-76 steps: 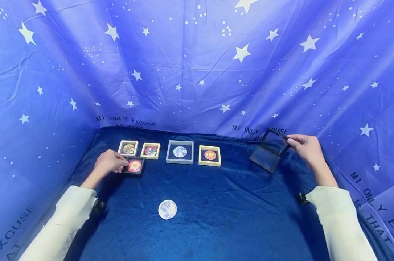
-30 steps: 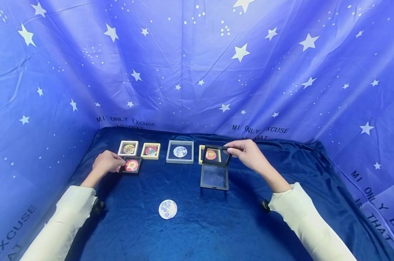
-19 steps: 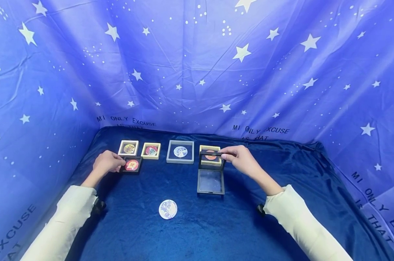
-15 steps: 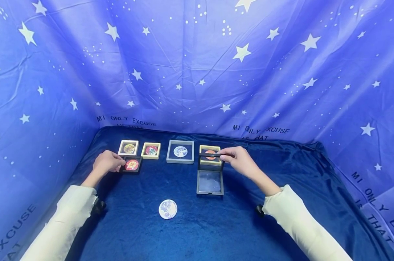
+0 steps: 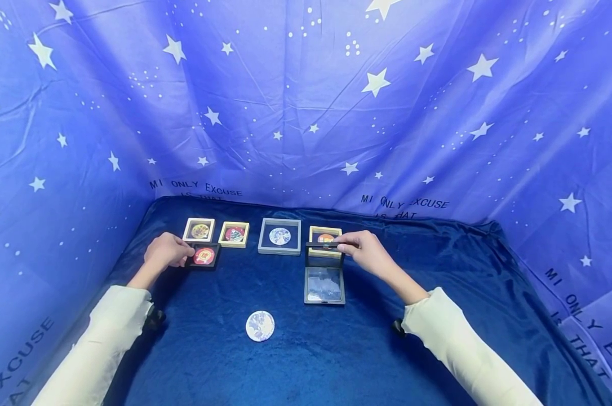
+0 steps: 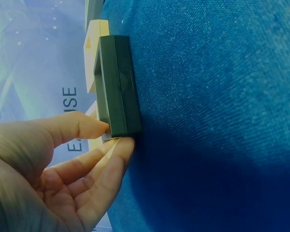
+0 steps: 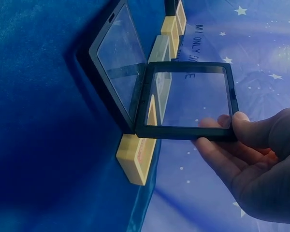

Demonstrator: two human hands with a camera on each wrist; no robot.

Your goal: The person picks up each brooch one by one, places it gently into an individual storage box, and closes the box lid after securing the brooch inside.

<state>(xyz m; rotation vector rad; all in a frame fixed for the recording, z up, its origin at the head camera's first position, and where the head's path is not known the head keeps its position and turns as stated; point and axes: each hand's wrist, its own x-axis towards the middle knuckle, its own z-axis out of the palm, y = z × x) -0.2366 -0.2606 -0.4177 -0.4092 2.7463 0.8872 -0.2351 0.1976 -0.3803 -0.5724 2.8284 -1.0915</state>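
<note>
My left hand pinches the side of a small black display case that has a round red badge in it. With thumb and fingers, my right hand grips the rim of the raised lid of a second black display case. That case is hinged wide apart, with clear film in both halves and no badge inside. Its lower half hangs toward the person, in front of a yellow case. Nearer the person, a round white and blue badge lies on the cloth.
At the back stand a white case, a cream case and a larger grey case, each holding a round badge. Dark blue cloth covers the table. A starry curtain encloses the back and sides.
My right hand has brought the opened black case from the far right to the middle, then slightly lower and further left. The left hand has hardly moved.
</note>
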